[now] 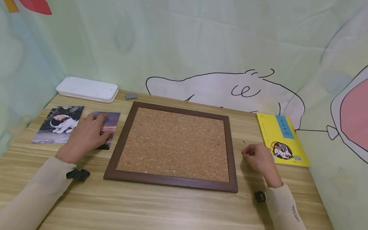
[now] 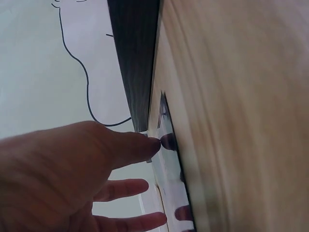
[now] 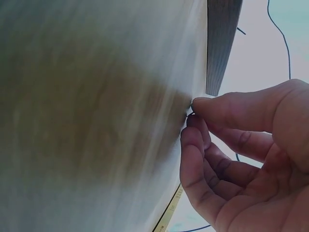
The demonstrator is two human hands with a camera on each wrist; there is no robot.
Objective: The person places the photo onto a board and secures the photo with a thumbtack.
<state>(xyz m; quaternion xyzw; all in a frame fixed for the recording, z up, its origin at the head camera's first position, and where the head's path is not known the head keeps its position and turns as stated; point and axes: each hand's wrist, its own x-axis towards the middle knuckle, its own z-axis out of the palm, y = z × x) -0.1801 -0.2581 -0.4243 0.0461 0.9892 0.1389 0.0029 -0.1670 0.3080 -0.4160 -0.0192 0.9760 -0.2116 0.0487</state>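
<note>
On my feed, the left hand [image 1: 86,133] spreads its fingers over the dark photo [image 1: 113,123], lying between the cat photo [image 1: 64,123] and corkboard [image 1: 176,142]; the right hand [image 1: 259,158] curls its fingers together near the yellow book [image 1: 272,131], whether pinching anything I cannot tell

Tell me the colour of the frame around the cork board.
The frame is dark brown; it shows best in the head view.

Corkboard [image 1: 176,142] between photos [image 1: 64,121] on left, book [image 1: 279,129] on right.
</note>
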